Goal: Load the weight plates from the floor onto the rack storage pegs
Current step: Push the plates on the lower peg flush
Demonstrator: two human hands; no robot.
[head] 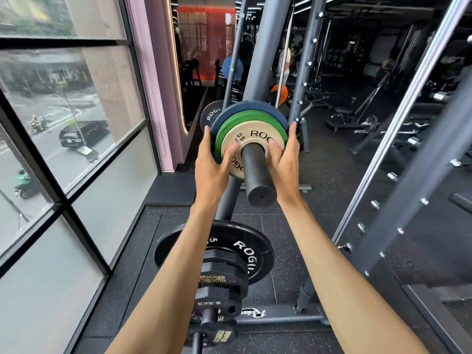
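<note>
A dark storage peg (258, 172) juts toward me from the grey rack upright (265, 54). On it sit a white 0.5 kg plate (255, 135), a green plate (237, 118) behind it and a blue plate (255, 104) at the back. My left hand (212, 162) grips the stack's left edge, thumb on the white plate's face. On the right edge my right hand (284, 159) holds the stack the same way. Another black plate (210, 114) hangs behind on the left.
Below, a lower peg carries a black Rogue plate (255, 249) and smaller Hammer Strength plates (219, 284). A window wall (63, 149) runs along the left. Rack uprights (408, 111) stand at right, with benches and dumbbells on the dark rubber floor (327, 159) beyond.
</note>
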